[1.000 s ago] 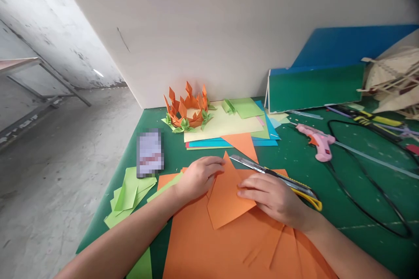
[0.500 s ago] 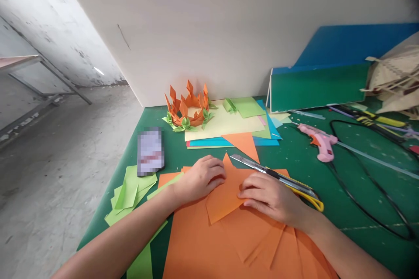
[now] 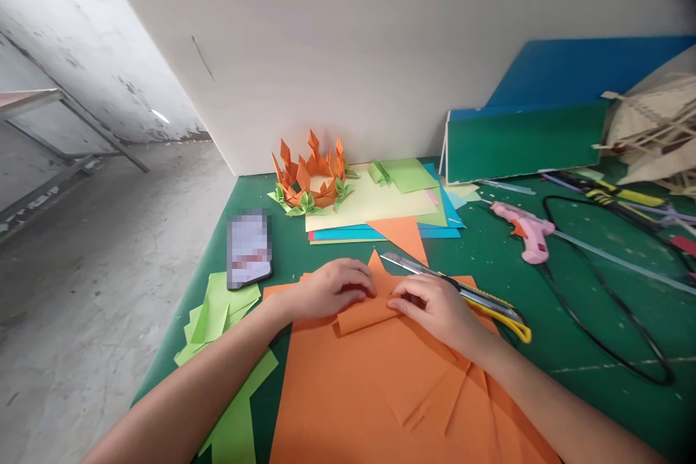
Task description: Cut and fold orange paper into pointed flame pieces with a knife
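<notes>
A small piece of orange paper lies on a larger orange sheet, its near edge curled over into a rounded fold. My left hand is closed, its bent fingers gripping the piece's left side. From the right, my right hand pinches the same piece between thumb and fingers. A yellow-and-black utility knife, blade out, lies just beyond my right hand and partly behind it. More orange pieces are fanned out under my right wrist.
An orange paper crown with green leaves stands at the back. Stacked coloured paper lies beside it. On the left are a phone and green slips. A pink glue gun with a looping cable lies right, before a green board.
The small orange piece's near edge has been turned up and away from me, so it now looks shorter and rolled. My right hand has shifted slightly up and left with it.
</notes>
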Demonstrator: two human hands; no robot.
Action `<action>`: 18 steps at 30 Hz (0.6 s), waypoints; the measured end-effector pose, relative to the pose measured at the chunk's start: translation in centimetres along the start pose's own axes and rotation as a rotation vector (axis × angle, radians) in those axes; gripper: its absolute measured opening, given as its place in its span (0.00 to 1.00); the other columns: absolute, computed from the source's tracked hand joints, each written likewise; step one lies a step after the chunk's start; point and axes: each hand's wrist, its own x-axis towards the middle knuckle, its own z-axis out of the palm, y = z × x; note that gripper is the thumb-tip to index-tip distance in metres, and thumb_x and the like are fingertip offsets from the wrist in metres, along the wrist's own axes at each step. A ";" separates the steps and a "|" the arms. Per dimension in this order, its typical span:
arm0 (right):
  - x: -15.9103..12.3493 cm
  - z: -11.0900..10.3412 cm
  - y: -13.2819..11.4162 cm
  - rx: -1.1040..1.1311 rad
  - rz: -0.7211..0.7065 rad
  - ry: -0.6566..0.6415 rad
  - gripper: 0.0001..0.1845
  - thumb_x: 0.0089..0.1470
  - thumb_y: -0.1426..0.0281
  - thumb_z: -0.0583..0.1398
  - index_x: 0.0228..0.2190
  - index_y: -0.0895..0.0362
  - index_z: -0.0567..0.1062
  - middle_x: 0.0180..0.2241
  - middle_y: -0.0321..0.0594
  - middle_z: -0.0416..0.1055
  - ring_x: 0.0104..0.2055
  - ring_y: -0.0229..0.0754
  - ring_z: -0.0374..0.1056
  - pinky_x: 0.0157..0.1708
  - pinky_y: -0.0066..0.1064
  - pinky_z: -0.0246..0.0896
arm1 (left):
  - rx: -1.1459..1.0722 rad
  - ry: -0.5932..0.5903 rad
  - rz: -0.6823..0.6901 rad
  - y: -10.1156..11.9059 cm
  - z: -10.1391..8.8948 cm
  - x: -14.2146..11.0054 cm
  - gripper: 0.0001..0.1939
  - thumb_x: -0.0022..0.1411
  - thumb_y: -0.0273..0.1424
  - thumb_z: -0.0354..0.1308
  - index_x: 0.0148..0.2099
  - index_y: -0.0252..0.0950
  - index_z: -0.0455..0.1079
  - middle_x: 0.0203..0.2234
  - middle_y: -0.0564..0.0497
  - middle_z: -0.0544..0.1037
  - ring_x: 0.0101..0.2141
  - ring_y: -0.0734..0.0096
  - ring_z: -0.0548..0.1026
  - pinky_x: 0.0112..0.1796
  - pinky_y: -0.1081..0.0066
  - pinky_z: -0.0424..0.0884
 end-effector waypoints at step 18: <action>0.4 1.2 -0.2 -0.104 0.067 0.070 0.07 0.59 0.63 0.61 0.31 0.53 0.73 0.21 0.32 0.71 0.23 0.39 0.66 0.24 0.29 0.55 | 0.039 -0.042 -0.050 0.6 -0.1 0.1 0.09 0.60 0.24 0.61 0.43 0.39 0.74 0.39 0.50 0.75 0.42 0.67 0.73 0.43 0.70 0.68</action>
